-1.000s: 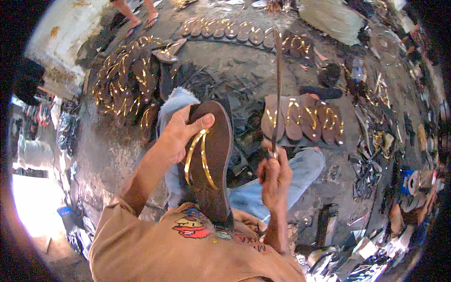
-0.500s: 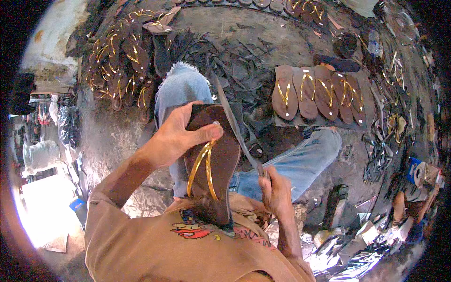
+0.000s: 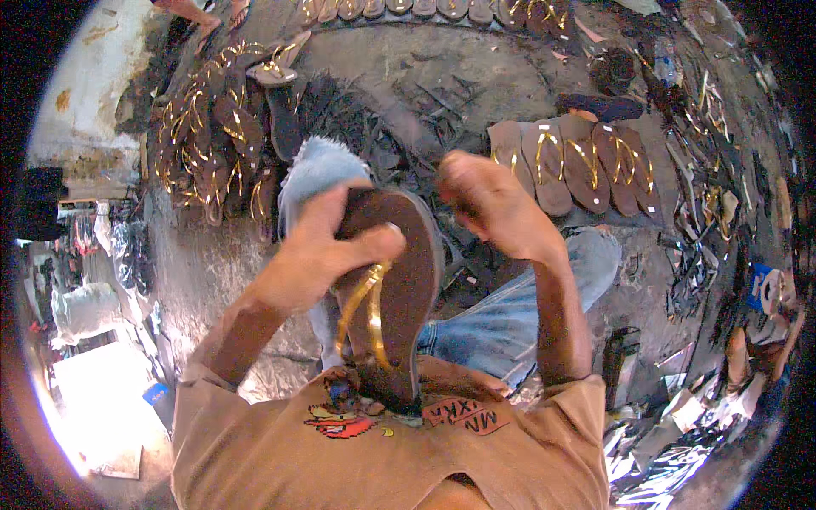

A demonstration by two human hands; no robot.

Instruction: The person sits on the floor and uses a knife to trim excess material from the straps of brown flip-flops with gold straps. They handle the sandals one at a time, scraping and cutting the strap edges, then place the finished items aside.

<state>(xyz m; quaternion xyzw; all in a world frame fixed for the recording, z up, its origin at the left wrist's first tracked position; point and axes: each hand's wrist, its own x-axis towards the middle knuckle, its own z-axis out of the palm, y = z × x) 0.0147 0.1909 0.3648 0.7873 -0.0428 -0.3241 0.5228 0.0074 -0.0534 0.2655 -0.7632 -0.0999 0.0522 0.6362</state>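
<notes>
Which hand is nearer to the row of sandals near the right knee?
The right hand. It is by the left end of the row of sandals; the left hand is farther left, gripping another sandal.

A thong sandal with a dark brown footbed and a shiny gold V-shaped strap is held in the left grip. Its footbed faces up, the broad, rounded toe pointing away and the narrower heel nearest the body. A greyish edge runs along its right side.
</notes>
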